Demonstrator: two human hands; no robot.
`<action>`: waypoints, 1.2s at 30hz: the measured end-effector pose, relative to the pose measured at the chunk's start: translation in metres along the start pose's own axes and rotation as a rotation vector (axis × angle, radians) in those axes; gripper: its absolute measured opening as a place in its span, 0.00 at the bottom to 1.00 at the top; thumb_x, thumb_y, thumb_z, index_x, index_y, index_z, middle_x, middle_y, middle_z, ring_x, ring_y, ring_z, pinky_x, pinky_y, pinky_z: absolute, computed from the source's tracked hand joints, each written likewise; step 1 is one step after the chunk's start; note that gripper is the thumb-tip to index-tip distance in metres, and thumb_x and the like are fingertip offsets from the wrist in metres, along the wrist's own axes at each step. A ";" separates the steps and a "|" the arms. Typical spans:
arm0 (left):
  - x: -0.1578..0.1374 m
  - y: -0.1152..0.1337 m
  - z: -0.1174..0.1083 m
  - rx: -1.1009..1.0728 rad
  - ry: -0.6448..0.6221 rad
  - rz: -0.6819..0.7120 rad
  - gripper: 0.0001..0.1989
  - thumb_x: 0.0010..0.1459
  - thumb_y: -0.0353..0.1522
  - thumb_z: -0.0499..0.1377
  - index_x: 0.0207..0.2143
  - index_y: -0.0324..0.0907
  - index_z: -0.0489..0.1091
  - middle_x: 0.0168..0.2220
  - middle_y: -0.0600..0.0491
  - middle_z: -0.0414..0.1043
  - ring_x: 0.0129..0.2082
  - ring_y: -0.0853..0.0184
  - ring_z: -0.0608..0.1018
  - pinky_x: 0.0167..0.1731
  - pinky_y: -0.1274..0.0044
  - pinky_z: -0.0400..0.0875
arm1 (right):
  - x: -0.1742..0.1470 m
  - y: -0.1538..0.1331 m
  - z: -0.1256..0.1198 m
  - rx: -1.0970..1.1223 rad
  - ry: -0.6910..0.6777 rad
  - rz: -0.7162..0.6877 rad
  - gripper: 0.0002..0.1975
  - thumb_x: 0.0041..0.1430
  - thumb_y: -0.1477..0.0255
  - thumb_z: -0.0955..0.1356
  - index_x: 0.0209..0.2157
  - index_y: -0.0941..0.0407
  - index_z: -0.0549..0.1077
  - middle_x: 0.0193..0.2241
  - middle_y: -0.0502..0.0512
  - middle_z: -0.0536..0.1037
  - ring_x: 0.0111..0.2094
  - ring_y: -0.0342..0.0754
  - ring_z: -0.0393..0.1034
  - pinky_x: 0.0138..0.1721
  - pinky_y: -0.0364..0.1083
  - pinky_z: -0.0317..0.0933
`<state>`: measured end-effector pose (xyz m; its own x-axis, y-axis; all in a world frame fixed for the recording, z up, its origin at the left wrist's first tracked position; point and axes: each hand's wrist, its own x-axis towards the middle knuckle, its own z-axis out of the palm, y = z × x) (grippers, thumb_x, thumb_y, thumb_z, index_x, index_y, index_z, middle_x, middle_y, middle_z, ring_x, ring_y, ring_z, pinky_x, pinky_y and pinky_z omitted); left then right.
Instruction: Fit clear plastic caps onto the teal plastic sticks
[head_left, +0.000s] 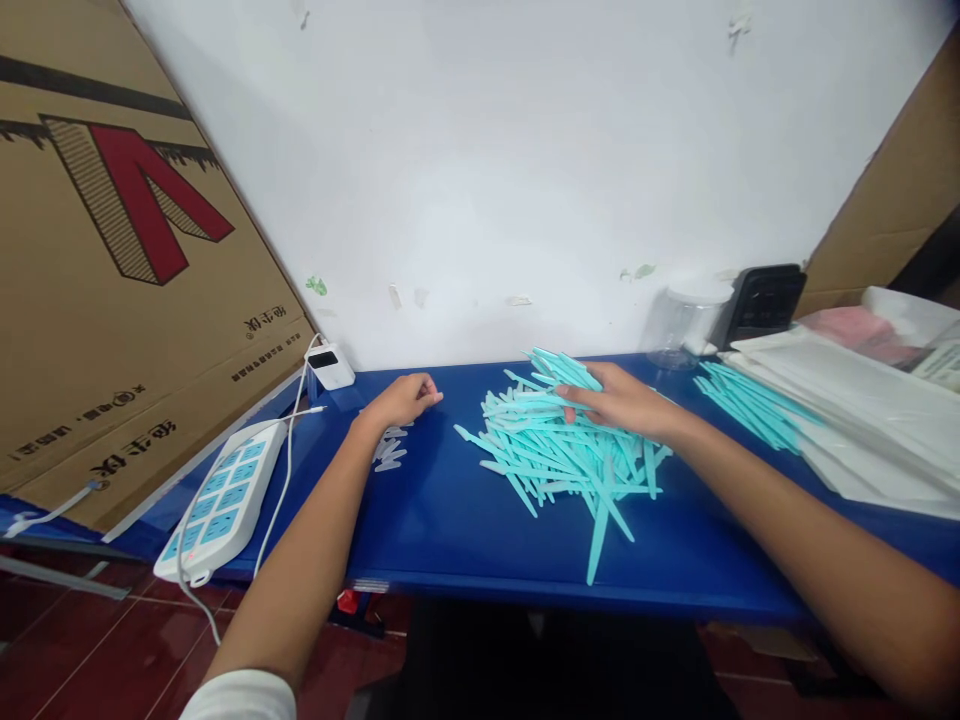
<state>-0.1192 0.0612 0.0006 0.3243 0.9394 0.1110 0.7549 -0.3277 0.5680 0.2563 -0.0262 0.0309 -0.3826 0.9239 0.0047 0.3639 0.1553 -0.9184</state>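
A heap of slim turquoise plastic eyebrow razors (555, 455) lies criss-crossed on the blue table (442, 530). My right hand (611, 400) is over the back right of this heap, its fingers closed on a bunch of eyebrow razors (553, 366), thumb on top. Further left, my left hand (409, 400) hovers over or rests on the table with its fingers curled together. Whatever may be between those fingertips is hidden. Several small translucent pieces (388, 450) lie just beneath and in front of the left hand, partly covered by it.
More turquoise sticks (750, 405) lie at the right beside white sheets or bags (870, 420). A clear jar (679, 325) and a black device (765, 305) stand behind. At the left are a power strip (225, 495), cables, a white device (330, 367) and a large carton (135, 330).
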 end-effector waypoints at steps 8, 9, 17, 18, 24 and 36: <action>-0.005 0.062 0.042 -0.737 0.078 0.168 0.26 0.57 0.46 0.70 0.49 0.35 0.76 0.43 0.41 0.82 0.34 0.64 0.82 0.37 0.71 0.79 | -0.003 -0.005 0.004 0.029 -0.023 0.031 0.21 0.62 0.52 0.71 0.45 0.55 0.73 0.31 0.57 0.81 0.26 0.45 0.67 0.25 0.44 0.59; -0.007 0.068 0.046 -0.784 0.059 0.159 0.26 0.56 0.45 0.71 0.48 0.34 0.78 0.44 0.40 0.82 0.35 0.62 0.83 0.38 0.69 0.80 | -0.002 -0.004 0.005 0.048 -0.023 0.041 0.21 0.63 0.52 0.71 0.45 0.55 0.73 0.31 0.57 0.81 0.29 0.47 0.70 0.26 0.44 0.60; -0.013 0.080 0.055 -0.868 -0.017 0.122 0.27 0.54 0.45 0.73 0.49 0.35 0.80 0.46 0.38 0.83 0.38 0.58 0.85 0.39 0.68 0.82 | 0.001 0.002 0.004 0.065 -0.079 -0.026 0.18 0.68 0.53 0.66 0.43 0.54 0.70 0.31 0.53 0.80 0.21 0.41 0.60 0.22 0.43 0.52; -0.013 0.080 0.055 -0.868 -0.006 0.126 0.27 0.54 0.45 0.73 0.49 0.35 0.80 0.46 0.38 0.83 0.37 0.58 0.85 0.38 0.68 0.82 | 0.000 0.001 0.003 0.054 -0.076 -0.038 0.18 0.68 0.53 0.67 0.43 0.55 0.70 0.32 0.54 0.81 0.20 0.40 0.58 0.21 0.43 0.52; -0.013 0.088 0.059 -0.794 0.115 0.152 0.23 0.57 0.47 0.70 0.42 0.34 0.81 0.39 0.41 0.84 0.31 0.63 0.84 0.30 0.75 0.78 | -0.002 -0.001 0.002 -0.004 -0.057 -0.078 0.19 0.66 0.53 0.69 0.42 0.55 0.71 0.40 0.57 0.84 0.17 0.38 0.59 0.21 0.45 0.55; -0.015 0.093 0.078 -0.815 0.222 0.115 0.22 0.53 0.47 0.72 0.35 0.36 0.82 0.28 0.48 0.79 0.25 0.69 0.76 0.25 0.78 0.71 | -0.003 -0.004 0.007 -0.023 -0.065 -0.072 0.17 0.65 0.55 0.70 0.41 0.55 0.69 0.37 0.57 0.85 0.15 0.39 0.58 0.21 0.45 0.54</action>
<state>-0.0094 0.0085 -0.0116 0.1899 0.9306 0.3130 0.0504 -0.3277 0.9435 0.2505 -0.0320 0.0317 -0.4626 0.8855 0.0438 0.3526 0.2291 -0.9073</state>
